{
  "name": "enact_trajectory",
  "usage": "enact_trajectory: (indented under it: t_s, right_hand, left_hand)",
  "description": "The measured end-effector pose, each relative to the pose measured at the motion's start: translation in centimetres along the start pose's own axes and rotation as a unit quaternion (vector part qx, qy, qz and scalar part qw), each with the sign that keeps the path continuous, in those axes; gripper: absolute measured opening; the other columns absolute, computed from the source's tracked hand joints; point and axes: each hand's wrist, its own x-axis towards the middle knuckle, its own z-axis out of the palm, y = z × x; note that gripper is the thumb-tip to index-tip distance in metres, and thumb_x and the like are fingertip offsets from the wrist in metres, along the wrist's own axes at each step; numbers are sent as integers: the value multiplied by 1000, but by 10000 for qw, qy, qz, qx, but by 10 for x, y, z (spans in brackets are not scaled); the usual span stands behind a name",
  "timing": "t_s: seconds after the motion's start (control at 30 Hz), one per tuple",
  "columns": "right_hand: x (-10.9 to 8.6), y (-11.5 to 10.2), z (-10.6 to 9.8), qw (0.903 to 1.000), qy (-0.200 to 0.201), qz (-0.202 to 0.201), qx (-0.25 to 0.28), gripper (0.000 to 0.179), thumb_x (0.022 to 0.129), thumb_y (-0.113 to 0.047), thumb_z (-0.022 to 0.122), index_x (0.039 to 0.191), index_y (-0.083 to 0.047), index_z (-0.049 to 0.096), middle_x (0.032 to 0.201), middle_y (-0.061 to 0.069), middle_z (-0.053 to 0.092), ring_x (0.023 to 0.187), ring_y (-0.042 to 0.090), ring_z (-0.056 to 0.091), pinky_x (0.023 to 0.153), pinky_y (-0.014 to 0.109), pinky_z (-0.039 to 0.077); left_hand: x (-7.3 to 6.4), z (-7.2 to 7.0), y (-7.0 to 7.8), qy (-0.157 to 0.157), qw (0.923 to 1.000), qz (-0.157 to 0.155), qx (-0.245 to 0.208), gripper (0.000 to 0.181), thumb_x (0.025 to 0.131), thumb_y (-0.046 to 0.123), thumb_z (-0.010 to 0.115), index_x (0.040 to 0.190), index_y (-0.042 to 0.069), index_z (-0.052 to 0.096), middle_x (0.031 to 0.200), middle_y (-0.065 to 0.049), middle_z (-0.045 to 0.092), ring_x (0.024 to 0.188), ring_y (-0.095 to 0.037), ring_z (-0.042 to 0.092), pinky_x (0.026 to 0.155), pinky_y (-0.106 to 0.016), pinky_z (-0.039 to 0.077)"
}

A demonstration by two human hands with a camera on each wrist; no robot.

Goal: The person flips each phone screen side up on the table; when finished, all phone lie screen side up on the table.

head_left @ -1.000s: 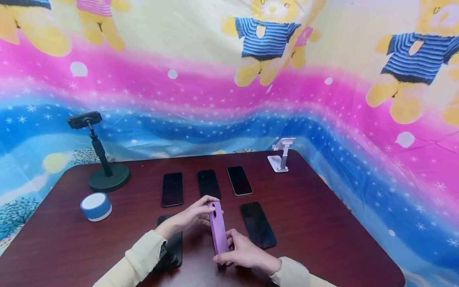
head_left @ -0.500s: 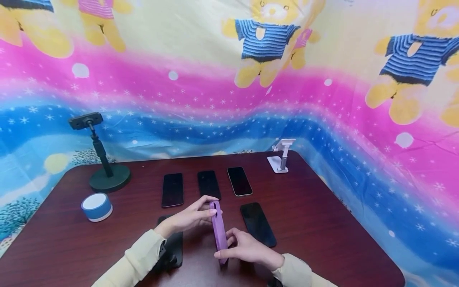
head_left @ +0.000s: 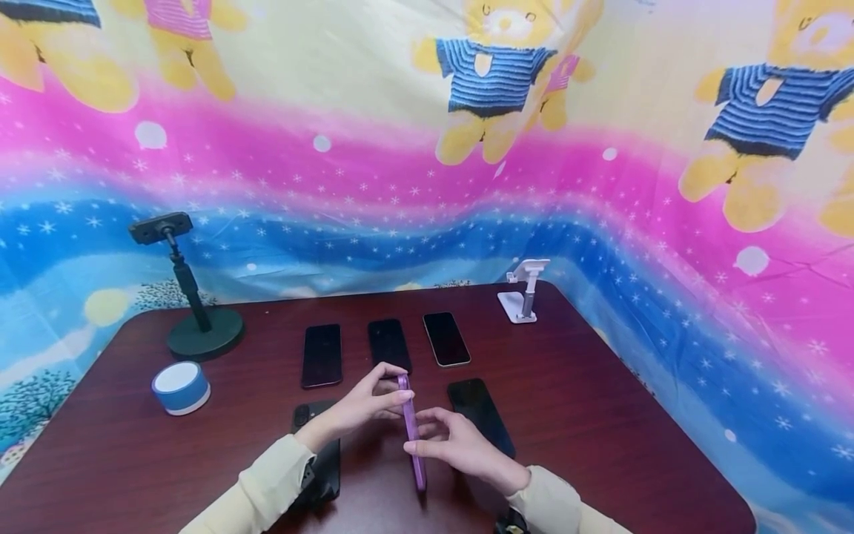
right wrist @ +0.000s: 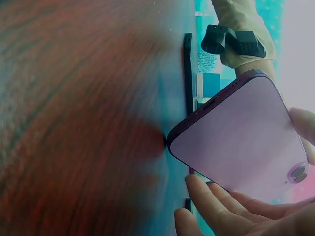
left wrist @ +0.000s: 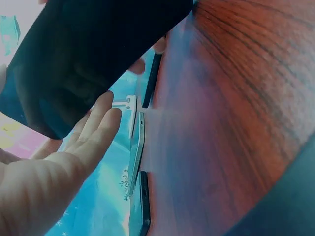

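Observation:
A purple smartphone stands on edge between both hands, seen as a thin strip in the head view. Its dark screen faces the left wrist camera, and its purple back with a camera bump faces the right one. My left hand pinches the far upper end between thumb and fingers. Lower down, my right hand holds it by the edges, thumb on the near side. One corner of the phone points down close to the tabletop. A dark phone lies partly under my left forearm.
Three dark phones lie in a back row, including a light-rimmed phone. Another dark phone lies beside my right hand. A black phone stand and a blue-white tape roll are left; a white stand is back right.
The purple smartphone has turned from showing its broad face to nearly edge-on in the head view. My right hand has shifted slightly up along it; my left keeps hold of the far end.

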Motion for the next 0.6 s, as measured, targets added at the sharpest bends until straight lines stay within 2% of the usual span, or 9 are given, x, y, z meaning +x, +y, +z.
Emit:
enact_trajectory:
  t_s: [0.13,0.33,0.47,0.6]
  right_hand:
    - [2,1,-1,9995,117,-100,265,54,86,-32,70,128,0,55,115,16,68,103,26,67,85,39,56]
    - [1,2,-1,9974,277,-465,474,50,87,-27,69,130,-4,58,120,18,66,105,25,67,84,25,55]
    - [0,3,0,9962,374,-575,542,49,88,-25,69,132,-8,58,123,16,64,108,27,65,83,19,54]
    - [1,4,1,9954,595,-570,479,44,88,-24,69,129,-10,62,124,11,65,108,25,66,82,18,53]
  left_hand:
    - [0,4,2,169,9997,-41,152,60,93,25,62,134,-6,32,119,-33,54,94,-21,66,90,-50,53]
    - [1,9,4,486,9982,-245,233,65,92,27,64,132,-16,35,121,-33,56,94,-23,68,88,-46,55]
    - [0,10,3,534,9974,-469,82,69,92,29,64,132,-19,36,122,-34,55,94,-22,67,91,-45,54]
    - [0,10,1,545,9969,-558,48,73,92,34,64,131,-21,36,119,-31,58,94,-20,66,92,-42,53]
